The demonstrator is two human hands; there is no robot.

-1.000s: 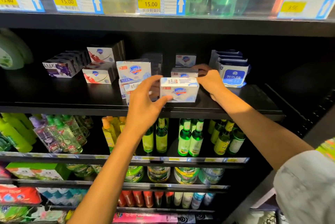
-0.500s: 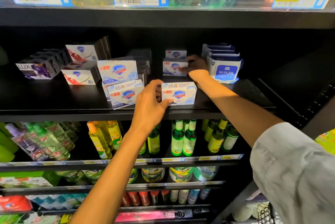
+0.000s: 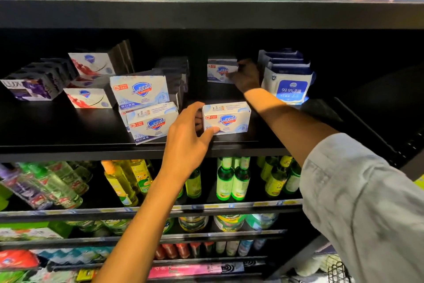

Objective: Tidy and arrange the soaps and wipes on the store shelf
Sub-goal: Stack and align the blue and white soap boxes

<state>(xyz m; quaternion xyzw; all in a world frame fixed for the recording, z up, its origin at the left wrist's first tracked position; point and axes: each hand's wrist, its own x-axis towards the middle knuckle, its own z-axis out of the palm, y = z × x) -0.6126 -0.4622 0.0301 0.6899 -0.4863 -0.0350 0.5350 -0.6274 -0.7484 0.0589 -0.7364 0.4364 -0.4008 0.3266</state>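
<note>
Soap boxes fill the left of the black store shelf (image 3: 68, 131): at the far left a row of dark purple LUX soap boxes (image 3: 29, 89), then white soap boxes with a red splash print (image 3: 88, 98), one stacked tilted behind another. Right of these stands an upright white-and-blue Safeguard soap box (image 3: 140, 90), with a second Safeguard box leaning askew (image 3: 152, 125) in front of it near the shelf edge and a row of dark boxes (image 3: 175, 74) behind. Next comes the left hand (image 3: 185, 143), reaching up from below: its thumb presses the lower front corner and its curled fingers wrap the left end of a white Safeguard soap box lying flat (image 3: 226, 117), which sits near the front edge at mid-shelf. Farther back, the right hand (image 3: 246, 76), in shadow, has its fingers curled onto the right end of another white Safeguard box at the back (image 3: 220, 70); how tightly they pinch it cannot be told. The right forearm passes just behind the flat box, with a grey sleeve (image 3: 367, 202) at the near right. Just right of the right hand stand white-and-blue packs of wipes (image 3: 288, 85), lined up one behind another. Green glass bottles (image 3: 231, 179) stand on the shelf below.
</note>
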